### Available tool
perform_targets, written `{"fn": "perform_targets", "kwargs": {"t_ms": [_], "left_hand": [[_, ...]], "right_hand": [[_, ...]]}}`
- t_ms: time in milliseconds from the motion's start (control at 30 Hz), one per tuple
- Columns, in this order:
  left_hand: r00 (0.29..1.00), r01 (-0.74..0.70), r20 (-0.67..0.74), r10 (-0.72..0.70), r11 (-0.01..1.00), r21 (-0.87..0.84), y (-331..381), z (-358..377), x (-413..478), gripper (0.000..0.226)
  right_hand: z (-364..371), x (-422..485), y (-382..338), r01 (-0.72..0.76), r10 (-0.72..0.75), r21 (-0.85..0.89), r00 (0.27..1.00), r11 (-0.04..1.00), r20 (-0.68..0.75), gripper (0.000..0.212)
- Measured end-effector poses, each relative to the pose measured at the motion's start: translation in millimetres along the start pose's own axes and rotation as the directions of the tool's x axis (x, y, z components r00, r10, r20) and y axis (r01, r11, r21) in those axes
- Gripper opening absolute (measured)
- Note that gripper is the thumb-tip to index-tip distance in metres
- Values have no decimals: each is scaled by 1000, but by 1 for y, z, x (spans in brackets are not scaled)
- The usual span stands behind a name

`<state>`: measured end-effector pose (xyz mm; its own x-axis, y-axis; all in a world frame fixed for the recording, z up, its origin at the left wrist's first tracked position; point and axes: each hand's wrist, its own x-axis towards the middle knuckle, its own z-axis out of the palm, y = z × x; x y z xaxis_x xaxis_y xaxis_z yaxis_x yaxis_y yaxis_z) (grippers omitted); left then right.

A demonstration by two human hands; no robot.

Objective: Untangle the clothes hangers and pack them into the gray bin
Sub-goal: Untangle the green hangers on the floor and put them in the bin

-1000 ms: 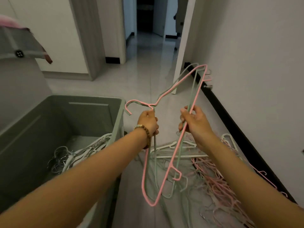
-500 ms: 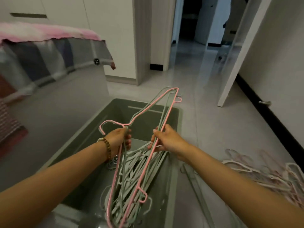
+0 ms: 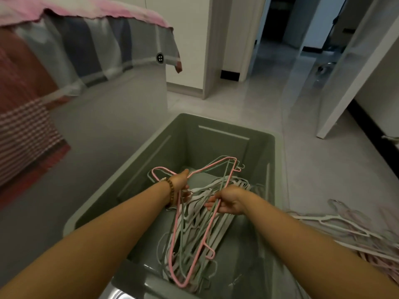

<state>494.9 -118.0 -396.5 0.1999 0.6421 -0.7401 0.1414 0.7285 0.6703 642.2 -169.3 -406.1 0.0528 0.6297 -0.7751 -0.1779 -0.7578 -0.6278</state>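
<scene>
Right, your left hand (image 3: 180, 186) is clenched on the neck of the pink hanger (image 3: 195, 229), just under its hook, and your right hand (image 3: 228, 201) is wrapped round its long bar, with at least one green hanger (image 3: 224, 175) pinched alongside. You're holding the pair low in the centre of the frame, inside the gray bin (image 3: 218, 121), right over the stack of hangers (image 3: 194, 214) lying in there. So a fair batch looks packed. Not finished though: at the right edge of the frame a tangled pile (image 3: 354, 231) of pink and white ones sits on the floor (image 3: 319, 169), waiting for you.
</scene>
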Motion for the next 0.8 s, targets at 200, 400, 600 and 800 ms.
{"fn": "perform_targets", "kwargs": {"t_ms": [200,400,600,800], "left_hand": [[999,-37,-20,40,987,156,-20,-7,27,51],[995,-81,-12,104,838,540,-41,-16,40,58],[981,-127,14,196,575,808,-47,-12,45,58],[984,-26,169,-63,877,480,-55,-20,30,35]], "right_hand": [[9,24,20,-17,6,-106,995,994,-104,34],[6,25,24,-106,76,-308,991,945,-107,16],[8,20,25,-104,38,-465,988,879,-149,47],[11,11,31,-196,177,-455,981,869,-84,58]]}}
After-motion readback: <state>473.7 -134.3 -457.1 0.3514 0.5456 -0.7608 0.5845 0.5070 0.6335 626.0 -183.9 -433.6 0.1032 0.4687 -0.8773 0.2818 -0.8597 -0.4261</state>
